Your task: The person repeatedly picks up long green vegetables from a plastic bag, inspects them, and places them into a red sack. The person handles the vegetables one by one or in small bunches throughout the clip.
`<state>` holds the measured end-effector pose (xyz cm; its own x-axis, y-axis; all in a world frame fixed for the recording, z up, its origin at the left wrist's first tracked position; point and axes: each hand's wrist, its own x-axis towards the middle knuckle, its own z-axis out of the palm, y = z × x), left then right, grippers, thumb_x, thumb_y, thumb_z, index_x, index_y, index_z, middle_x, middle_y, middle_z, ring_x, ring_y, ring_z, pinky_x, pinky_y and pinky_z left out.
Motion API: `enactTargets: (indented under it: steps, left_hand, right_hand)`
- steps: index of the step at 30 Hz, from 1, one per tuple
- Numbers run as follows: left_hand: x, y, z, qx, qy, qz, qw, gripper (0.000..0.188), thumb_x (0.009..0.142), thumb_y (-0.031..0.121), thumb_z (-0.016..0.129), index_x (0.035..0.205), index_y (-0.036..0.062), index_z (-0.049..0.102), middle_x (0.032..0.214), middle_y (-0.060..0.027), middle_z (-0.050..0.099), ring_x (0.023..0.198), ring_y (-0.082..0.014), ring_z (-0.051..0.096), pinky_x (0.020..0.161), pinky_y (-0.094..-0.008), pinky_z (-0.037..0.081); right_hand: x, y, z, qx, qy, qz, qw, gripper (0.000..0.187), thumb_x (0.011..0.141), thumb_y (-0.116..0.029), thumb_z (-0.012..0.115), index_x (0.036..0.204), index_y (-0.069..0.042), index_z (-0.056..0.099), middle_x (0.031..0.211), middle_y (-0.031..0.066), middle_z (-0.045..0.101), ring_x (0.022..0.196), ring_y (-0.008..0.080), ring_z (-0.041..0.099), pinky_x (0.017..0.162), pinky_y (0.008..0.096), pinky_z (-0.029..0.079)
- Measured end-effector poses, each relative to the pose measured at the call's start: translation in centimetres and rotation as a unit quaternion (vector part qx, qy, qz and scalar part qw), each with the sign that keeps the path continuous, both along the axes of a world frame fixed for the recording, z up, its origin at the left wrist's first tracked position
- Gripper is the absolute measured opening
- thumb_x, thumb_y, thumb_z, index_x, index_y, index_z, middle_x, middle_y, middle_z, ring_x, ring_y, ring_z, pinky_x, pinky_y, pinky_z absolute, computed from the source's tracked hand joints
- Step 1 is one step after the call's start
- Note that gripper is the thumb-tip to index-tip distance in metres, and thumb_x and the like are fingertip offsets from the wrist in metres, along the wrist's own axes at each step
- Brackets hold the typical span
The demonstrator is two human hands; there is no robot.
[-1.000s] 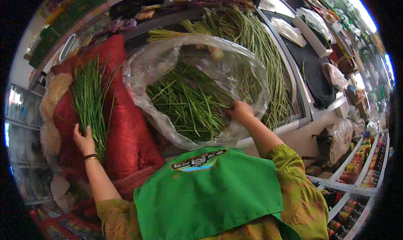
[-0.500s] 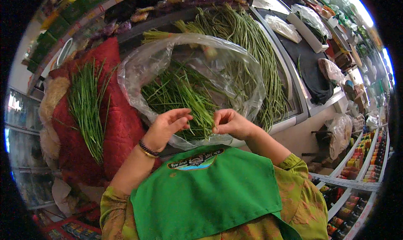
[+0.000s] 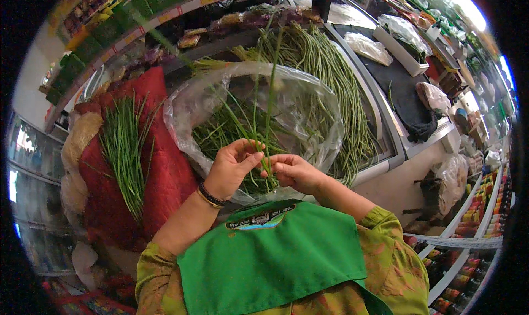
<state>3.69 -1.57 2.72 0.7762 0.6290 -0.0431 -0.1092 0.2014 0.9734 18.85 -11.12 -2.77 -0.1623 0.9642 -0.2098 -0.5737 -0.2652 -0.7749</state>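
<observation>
My left hand pinches a few long green garlic chives, which stand up and fan out from between the fingers. Close beside it, my right hand has its thumb and fingertips pressed together at the lower ends of the same stalks. Both hands are over the near rim of a large clear plastic bag. Inside the bag lies a loose heap of more chives, partly hidden by my hands. To the left, a neat bundle of chives rests on a red quilted cloth.
A big pile of yardlong beans lies behind and right of the bag, on a display case. Further right are a white box and a black cloth. Bottle shelves stand at the lower right.
Several chives have come up out of the bag and now stand upright between my hands. My left hand has moved right and closed on them; my right hand has shifted slightly nearer me.
</observation>
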Motion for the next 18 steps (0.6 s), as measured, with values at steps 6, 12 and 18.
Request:
enactTargets:
  steps: [6,12,18]
  left_hand:
    - [0.0,0.3,-0.5,0.054,0.022,0.036,0.998,0.01,0.078,0.005,0.055,0.088,0.0025,0.055,0.078,0.0016,0.055,0.069,-0.0059,0.051,0.064,-0.0195,0.043]
    - [-0.5,0.6,-0.7,0.057,0.017,0.042,0.997,0.011,0.079,0.005,0.054,0.09,0.002,0.054,0.081,0.0002,0.056,0.072,-0.0063,0.052,0.068,-0.0204,0.044]
    - [-0.9,0.6,-1.9,0.014,-0.033,0.034,0.999,0.013,0.083,0.005,0.045,0.095,0.0024,0.049,0.088,-0.0092,0.057,0.077,-0.0158,0.055,0.072,-0.0272,0.044]
  right_hand:
    - [0.1,0.5,-0.7,-0.017,-0.019,-0.046,0.999,0.017,0.077,-0.016,0.058,0.09,-0.005,0.055,0.071,-0.0029,0.053,0.051,0.0035,0.036,0.046,0.0174,0.029]
    - [-0.4,0.3,0.3,0.033,-0.099,0.01,0.994,0.027,0.077,-0.022,0.059,0.096,-0.004,0.055,0.077,-0.003,0.057,0.055,0.003,0.042,0.049,0.0176,0.035]
    - [-0.5,1.0,0.2,0.061,-0.143,0.047,0.987,0.038,0.076,-0.018,0.061,0.108,-0.003,0.047,0.097,0.0023,0.055,0.076,0.0056,0.048,0.062,0.0196,0.038]
